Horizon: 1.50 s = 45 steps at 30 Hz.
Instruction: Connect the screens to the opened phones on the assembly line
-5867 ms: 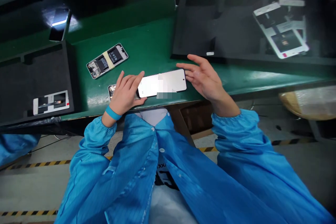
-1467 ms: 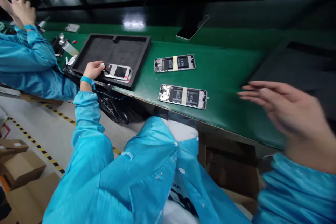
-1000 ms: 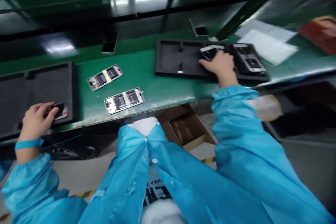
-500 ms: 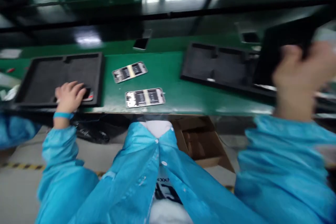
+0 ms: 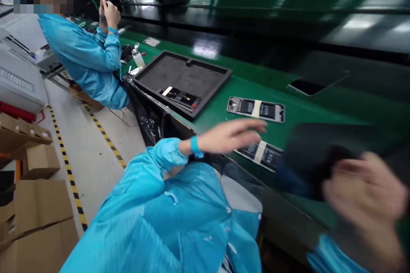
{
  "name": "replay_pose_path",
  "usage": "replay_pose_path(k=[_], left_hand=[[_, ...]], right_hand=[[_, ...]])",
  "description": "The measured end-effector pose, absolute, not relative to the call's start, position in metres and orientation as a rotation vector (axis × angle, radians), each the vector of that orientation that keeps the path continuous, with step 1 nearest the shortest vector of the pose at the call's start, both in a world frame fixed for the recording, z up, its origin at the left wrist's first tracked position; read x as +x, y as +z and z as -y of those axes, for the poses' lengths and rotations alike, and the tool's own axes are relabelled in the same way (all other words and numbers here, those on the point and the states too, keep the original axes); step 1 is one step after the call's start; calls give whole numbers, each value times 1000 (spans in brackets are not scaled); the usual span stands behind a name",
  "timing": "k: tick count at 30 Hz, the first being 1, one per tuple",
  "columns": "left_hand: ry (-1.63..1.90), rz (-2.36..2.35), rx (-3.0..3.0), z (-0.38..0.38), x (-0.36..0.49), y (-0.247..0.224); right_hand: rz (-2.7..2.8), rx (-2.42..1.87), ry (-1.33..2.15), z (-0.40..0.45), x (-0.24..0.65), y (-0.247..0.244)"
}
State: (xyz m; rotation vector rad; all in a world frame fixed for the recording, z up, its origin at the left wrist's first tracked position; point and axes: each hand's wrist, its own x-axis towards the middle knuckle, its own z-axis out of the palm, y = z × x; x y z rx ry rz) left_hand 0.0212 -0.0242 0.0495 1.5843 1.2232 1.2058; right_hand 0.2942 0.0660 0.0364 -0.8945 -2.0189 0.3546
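My left hand [image 5: 230,136] reaches over the bench edge with its fingers stretched out and nothing in them. Under and beyond those fingers lies an opened phone [image 5: 267,157] with a pale strip across its battery, partly covered by the hand. Another opened phone [image 5: 245,106] with a similar strip rests farther back on the green bench. My right hand [image 5: 365,192], blurred by motion, is closed on the edge of a dark flat panel [image 5: 307,153]. The panel is smeared too, so its exact kind is unclear.
A black foam tray [image 5: 205,70] holds a dark phone part [image 5: 181,97] at its near edge. A dark-screened phone [image 5: 307,86] lies at the back. On the left, a co-worker in a blue sleeve [image 5: 83,47] sits near a small bottle [image 5: 137,57]. Cardboard boxes [image 5: 41,204] stand on the floor.
The view has swung left. My left hand has left the tray and moved right toward the phones. My right hand has carried the dark panel left from the right-hand tray.
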Motion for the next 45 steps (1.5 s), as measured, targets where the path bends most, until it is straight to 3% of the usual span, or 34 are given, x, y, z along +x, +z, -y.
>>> replay_pose_path(k=[2, 7, 14, 20, 28, 37, 42, 45], left_hand=[[1007, -995, 1356, 31, 69, 44], [1068, -650, 1000, 32, 90, 28], [951, -480, 651, 20, 96, 15], [1105, -731, 710, 7, 110, 26], [1419, -1111, 948, -23, 60, 26], [1237, -1104, 1120, -39, 44, 11], [1265, -1064, 1084, -29, 44, 11], [1289, -1084, 1124, -23, 44, 12]], right_hand=[[2077, -702, 231, -54, 283, 45], [2125, -460, -131, -41, 259, 67], [2040, -577, 76, -35, 276, 71], [2076, -656, 228, -30, 288, 69], [2316, -991, 351, -83, 332, 34], [2638, -918, 482, -134, 333, 0], [2441, -878, 347, -104, 292, 6], [2365, -790, 457, -78, 257, 10]])
